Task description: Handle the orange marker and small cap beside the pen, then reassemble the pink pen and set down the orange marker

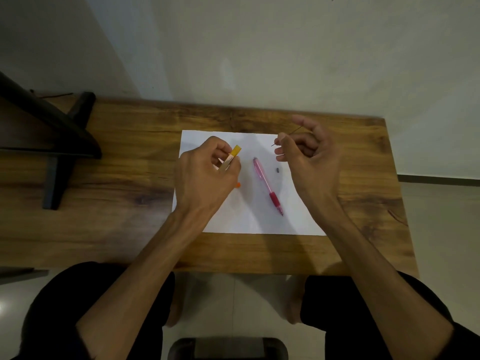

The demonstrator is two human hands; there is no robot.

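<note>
Over a white sheet that catches small parts, the left hand grips a lead case while the right hand, held apart, pinches one thin lead beside the pink pencil.

A wooden tabletop is seen against a pale wall. A white paper sheet is laid on it, and a black stand, possibly a monitor's, is set at its left.
</note>
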